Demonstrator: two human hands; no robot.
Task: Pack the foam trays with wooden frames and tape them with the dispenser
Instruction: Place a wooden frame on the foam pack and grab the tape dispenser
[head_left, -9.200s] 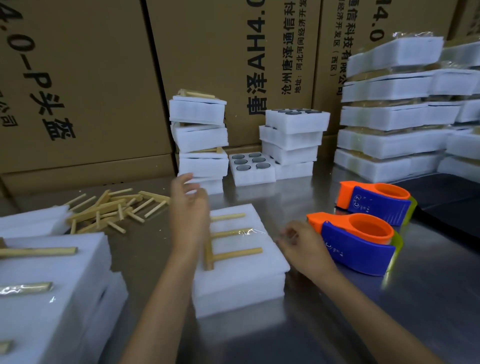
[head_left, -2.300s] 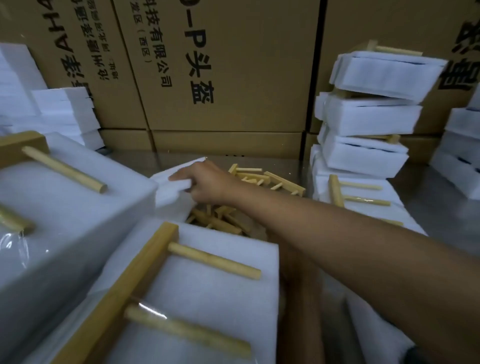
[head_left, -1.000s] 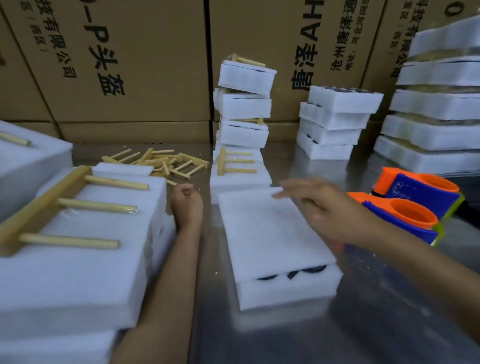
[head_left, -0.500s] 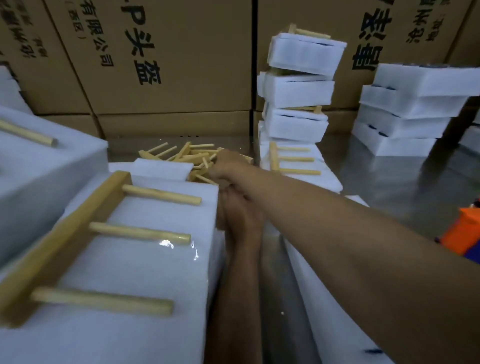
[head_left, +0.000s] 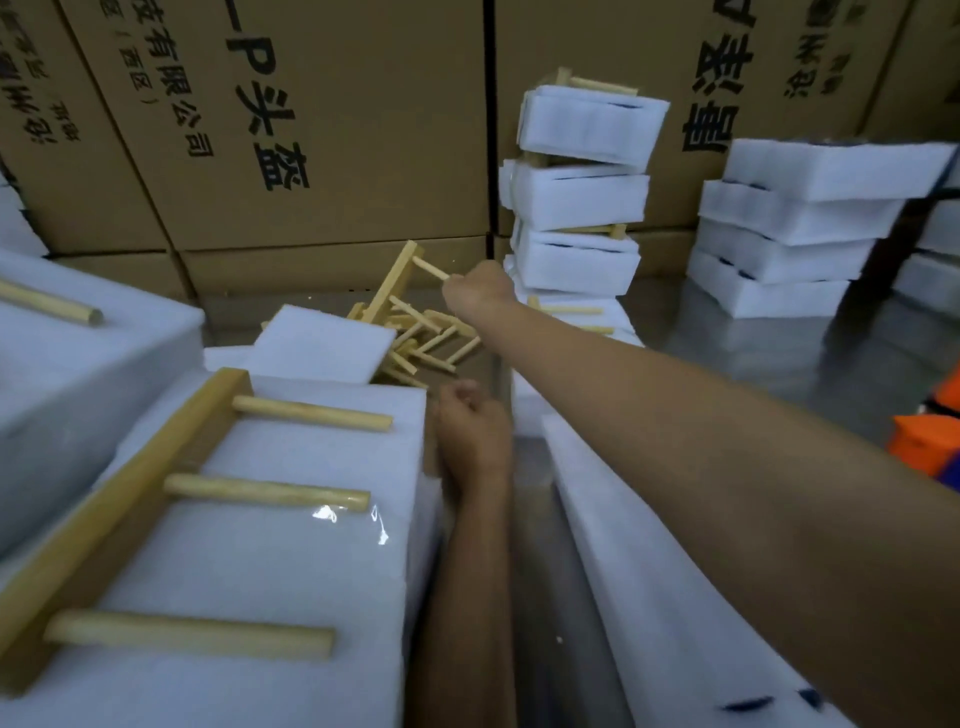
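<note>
Nearest the camera, left of the left forearm, sits a white foam tray (head_left: 249, 561) with a wooden frame (head_left: 171, 499) lying flat on its top: one long bar with three round pegs pointing toward the forearm, and a strip of clear tape glinting by the middle peg. On the other side of that forearm lies another foam block (head_left: 649, 597), partly covered by the right arm stretched across it. The left hand (head_left: 472, 436) rests at the far corner of the near tray, fingers curled in a loose fist; it appears to hold nothing, though the palm side is hidden. A bit of an orange and blue tape dispenser (head_left: 930, 441) shows at the right edge, well apart from the tray.

Beyond the tray, a loose foam sheet (head_left: 322, 343) leans tilted against a pile of wooden frames (head_left: 426, 338) on the metal table (head_left: 779, 353). The right hand (head_left: 478, 291) is above that pile, fingers closed round one peg of a lifted frame (head_left: 395, 283), which hangs tilted with its bar clear of the pile.

Farther back, behind the pile, rises a leaning stack of foam trays (head_left: 582, 192) with frames between the layers. A lower stack (head_left: 795, 228) stands right of it. Cardboard boxes (head_left: 311, 130) with printed characters form the wall behind.
</note>
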